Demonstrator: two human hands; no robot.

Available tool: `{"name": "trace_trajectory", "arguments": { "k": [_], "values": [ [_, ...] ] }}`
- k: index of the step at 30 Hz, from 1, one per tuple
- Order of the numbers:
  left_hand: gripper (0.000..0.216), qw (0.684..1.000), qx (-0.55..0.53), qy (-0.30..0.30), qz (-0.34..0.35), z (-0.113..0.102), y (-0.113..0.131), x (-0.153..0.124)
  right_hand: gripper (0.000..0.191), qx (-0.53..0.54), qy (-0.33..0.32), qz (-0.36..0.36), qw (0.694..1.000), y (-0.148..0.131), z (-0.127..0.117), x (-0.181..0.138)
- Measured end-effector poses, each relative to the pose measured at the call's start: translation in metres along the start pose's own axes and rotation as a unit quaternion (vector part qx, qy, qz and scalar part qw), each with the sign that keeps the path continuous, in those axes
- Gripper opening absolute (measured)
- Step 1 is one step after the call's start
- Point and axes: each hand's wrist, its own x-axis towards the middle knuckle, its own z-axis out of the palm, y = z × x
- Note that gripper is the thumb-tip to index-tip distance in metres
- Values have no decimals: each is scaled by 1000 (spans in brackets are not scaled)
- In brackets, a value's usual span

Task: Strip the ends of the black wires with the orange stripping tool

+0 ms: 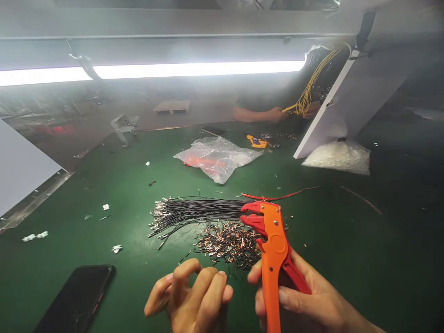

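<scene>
Your right hand (pixel 312 296) is gripping the orange wire stripper (pixel 272 259), while your left hand (pixel 190 296) is curling loosely, holding nothing visible. The stripper's jaws are hovering over the stripped wire scraps (pixel 231 243) beside the black wire bundle (pixel 197 210); a careless sweep risks scattering both.

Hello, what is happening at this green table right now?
A person's right hand grips an orange wire stripper, its head above a pile of cut wire scraps. The left hand is curled beside it. A bundle of black wires lies behind. Across the table, another person's hands handle yellow wires.
</scene>
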Motion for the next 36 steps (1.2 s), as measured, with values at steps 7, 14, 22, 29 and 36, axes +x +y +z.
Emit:
{"name": "trace_trajectory", "arguments": {
  "k": [7,14,22,29,36],
  "values": [
    [23,999,7,23,-26,5,4,1,37,130,16,-26,991,-3,3,-2],
    [20,1000,12,-16,22,9,23,-4,62,160,-29,6,987,1,10,-1],
    [15,999,29,-15,39,-2,12,0,31,178,-65,3,982,13,16,0],
    [13,996,29,-41,79,-14,-4,14,27,81,-29,-52,995,6,-2,-1],
    [18,998,37,14,-56,-4,9,4,44,-56,-62,-34,996,14,-7,-2]
  ]
}}
